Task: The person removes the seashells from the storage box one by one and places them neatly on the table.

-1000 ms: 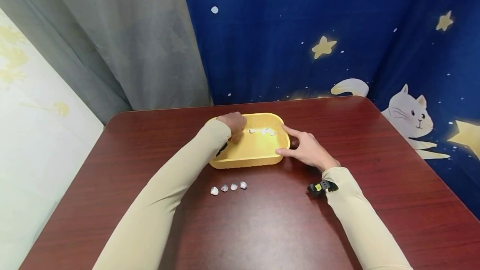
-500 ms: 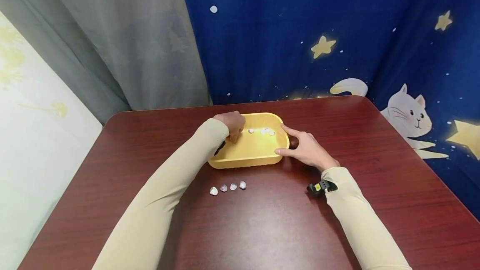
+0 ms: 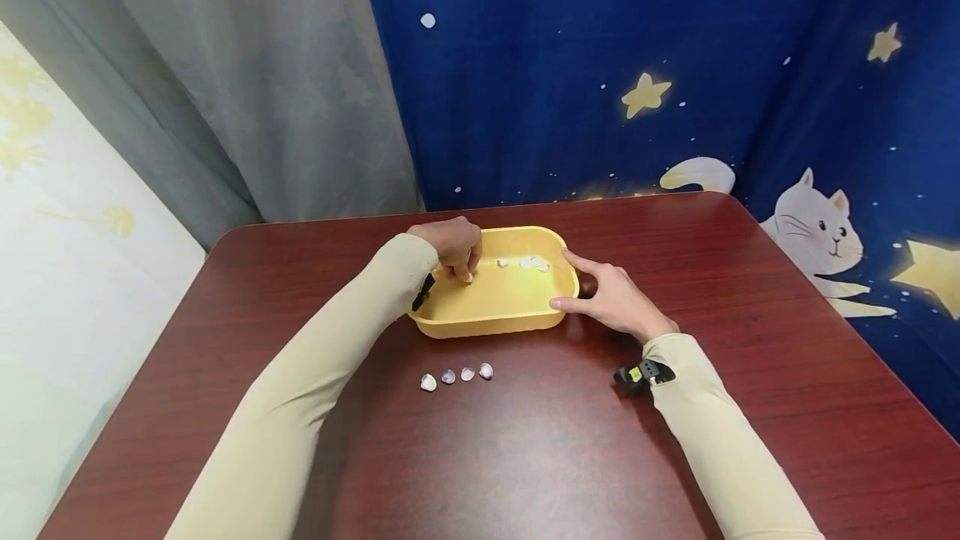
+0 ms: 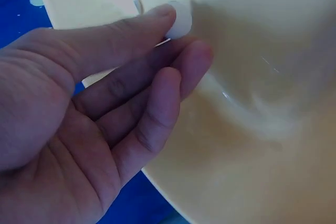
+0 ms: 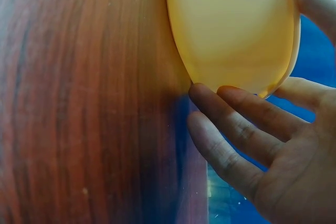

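Observation:
A yellow plastic basin sits on the table with its long side toward me. Inside its left part is my left hand, palm turned down. The left wrist view shows thumb and index finger pinching a small white shell, partly covered by the thumb. My right hand grips the basin's right end, thumb on the front rim and fingers against the end wall. Several white shells lie toward the basin's back right, with one single shell a little left of them.
In front of the basin, several shells form a row, from a leftmost shell to a rightmost shell. The dark red wooden table ends at a blue curtain and a grey curtain behind.
My left hand has shifted left and slightly up inside the basin, away from the remaining shells. The right hand, the basin and the row of shells look unmoved.

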`<state>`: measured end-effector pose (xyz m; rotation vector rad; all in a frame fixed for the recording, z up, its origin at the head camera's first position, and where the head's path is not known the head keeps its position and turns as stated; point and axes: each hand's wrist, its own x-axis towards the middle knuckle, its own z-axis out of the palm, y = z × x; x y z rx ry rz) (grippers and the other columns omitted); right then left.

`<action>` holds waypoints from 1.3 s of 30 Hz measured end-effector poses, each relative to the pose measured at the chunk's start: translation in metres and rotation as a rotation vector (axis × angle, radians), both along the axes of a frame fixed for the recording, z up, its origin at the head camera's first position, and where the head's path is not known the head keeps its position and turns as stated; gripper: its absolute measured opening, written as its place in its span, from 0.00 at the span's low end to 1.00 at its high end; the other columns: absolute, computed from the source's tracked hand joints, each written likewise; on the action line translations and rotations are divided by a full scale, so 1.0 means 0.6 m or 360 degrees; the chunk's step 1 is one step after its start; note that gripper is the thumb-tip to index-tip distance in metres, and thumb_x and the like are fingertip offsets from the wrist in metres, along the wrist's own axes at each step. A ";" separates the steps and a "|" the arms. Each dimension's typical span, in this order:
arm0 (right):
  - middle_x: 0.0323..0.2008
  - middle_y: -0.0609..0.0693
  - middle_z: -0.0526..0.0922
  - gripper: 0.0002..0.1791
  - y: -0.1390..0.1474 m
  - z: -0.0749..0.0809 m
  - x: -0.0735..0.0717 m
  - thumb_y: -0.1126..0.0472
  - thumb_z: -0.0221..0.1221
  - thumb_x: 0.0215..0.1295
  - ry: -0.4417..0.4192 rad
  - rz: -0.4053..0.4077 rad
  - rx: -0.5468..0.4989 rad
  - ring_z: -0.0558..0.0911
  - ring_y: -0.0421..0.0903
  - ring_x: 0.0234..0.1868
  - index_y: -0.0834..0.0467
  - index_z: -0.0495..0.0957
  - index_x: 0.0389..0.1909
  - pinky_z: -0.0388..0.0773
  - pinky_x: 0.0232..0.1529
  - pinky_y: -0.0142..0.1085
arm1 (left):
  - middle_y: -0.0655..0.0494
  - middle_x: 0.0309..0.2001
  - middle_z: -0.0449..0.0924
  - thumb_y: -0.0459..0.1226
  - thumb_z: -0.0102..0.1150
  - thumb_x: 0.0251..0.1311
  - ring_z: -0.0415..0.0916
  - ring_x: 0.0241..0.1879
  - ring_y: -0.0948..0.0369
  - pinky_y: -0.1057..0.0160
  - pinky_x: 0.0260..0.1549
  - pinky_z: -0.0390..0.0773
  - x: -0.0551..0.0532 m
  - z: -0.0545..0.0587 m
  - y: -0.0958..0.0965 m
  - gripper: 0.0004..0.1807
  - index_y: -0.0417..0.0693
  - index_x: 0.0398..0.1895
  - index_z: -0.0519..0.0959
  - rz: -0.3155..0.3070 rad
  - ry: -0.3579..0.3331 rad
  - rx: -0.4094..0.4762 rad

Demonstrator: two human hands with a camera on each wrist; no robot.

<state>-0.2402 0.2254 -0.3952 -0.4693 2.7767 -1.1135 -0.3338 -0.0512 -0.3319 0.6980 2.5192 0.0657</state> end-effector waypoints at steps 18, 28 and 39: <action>0.71 0.57 0.71 0.54 0.001 -0.003 -0.001 0.37 0.70 0.54 -0.0017 -0.0021 0.0010 0.84 0.51 0.57 0.47 0.56 0.78 0.76 0.62 0.50 | 0.57 0.27 0.85 0.35 0.76 0.51 0.78 0.28 0.64 0.67 0.32 0.78 0.057 0.045 0.001 0.09 0.50 0.27 0.82 -0.0407 0.0223 0.0385; 0.70 0.57 0.73 0.55 0.002 0.003 -0.005 0.37 0.70 0.54 -0.0035 -0.0006 -0.0004 0.85 0.51 0.57 0.48 0.55 0.79 0.77 0.62 0.50 | 0.60 0.29 0.86 0.39 0.75 0.53 0.82 0.30 0.68 0.70 0.34 0.82 0.111 0.057 -0.015 0.08 0.48 0.34 0.86 -0.0516 0.0347 0.0667; 0.68 0.56 0.75 0.54 0.001 0.002 -0.005 0.38 0.70 0.55 0.0003 0.0003 -0.0001 0.85 0.49 0.56 0.49 0.55 0.78 0.75 0.55 0.43 | 0.62 0.29 0.87 0.38 0.75 0.53 0.81 0.30 0.71 0.72 0.33 0.82 0.173 0.039 -0.031 0.08 0.49 0.35 0.86 -0.0616 0.0502 0.0807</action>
